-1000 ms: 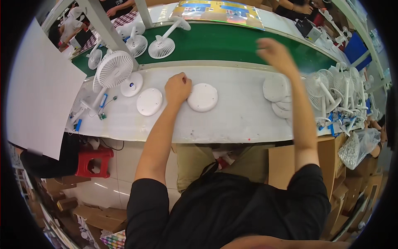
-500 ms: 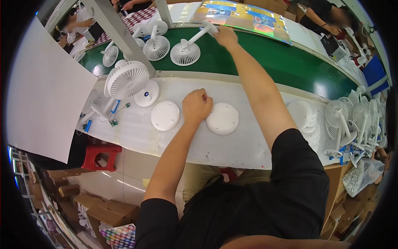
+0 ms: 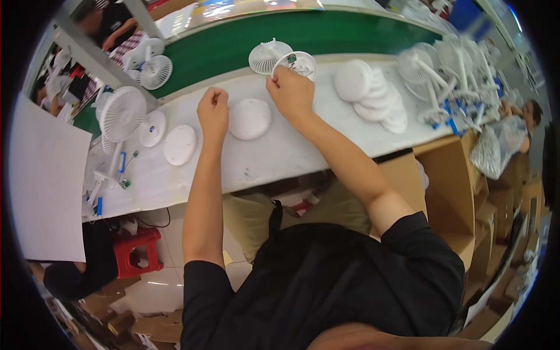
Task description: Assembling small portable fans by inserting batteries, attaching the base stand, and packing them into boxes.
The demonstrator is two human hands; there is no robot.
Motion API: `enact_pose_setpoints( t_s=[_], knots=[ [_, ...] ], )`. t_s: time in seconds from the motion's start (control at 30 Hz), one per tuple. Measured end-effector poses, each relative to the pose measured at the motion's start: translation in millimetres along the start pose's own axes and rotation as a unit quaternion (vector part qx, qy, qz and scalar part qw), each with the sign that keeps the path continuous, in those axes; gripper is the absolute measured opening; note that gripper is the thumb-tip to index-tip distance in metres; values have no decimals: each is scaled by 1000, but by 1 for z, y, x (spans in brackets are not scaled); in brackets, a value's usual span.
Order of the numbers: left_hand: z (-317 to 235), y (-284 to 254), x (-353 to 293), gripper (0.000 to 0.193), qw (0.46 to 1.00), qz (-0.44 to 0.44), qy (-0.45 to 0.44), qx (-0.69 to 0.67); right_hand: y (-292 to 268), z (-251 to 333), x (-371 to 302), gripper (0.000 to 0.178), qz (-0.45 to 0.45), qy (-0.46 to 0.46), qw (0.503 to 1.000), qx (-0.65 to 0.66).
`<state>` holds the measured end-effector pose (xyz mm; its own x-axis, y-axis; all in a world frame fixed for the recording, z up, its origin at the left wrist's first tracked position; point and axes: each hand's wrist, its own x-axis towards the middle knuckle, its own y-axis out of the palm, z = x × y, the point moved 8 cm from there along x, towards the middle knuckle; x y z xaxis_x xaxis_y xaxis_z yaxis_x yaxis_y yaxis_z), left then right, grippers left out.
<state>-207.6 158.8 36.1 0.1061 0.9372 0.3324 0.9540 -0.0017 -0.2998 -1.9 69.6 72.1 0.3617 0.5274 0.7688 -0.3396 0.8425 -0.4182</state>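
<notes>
My right hand is closed on a white fan at the near edge of the green belt. The fan's round grille is beyond the hand, and its open base shows a small green circuit board inside. Fingers hide the fan's stem. My left hand is closed above the table; whatever its fingers hold, if anything, is hidden. Just right of it lies a white round cover, and to its left lies a second white round cover.
A stack of white round covers is right of my hands, with several white fans beyond it. At left stand a fan and loose blue cells. A green belt runs behind; a cardboard box stands at right.
My right hand has come back from the belt's far side, bringing the fan closer and its open base into sight. My left hand stays closed near the covers. The view has turned right.
</notes>
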Motion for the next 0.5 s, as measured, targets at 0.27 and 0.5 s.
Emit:
enact_pose_setpoints(
  t_s=[0.27, 0.5],
  knots=[
    [34, 80, -113, 27, 937, 258, -76, -221, -22, 20, -143, 9, 130, 88, 959, 234],
    [17, 65, -103, 31, 974, 210, 14, -83, -55, -37, -112, 24, 67, 71, 982, 159]
  ],
)
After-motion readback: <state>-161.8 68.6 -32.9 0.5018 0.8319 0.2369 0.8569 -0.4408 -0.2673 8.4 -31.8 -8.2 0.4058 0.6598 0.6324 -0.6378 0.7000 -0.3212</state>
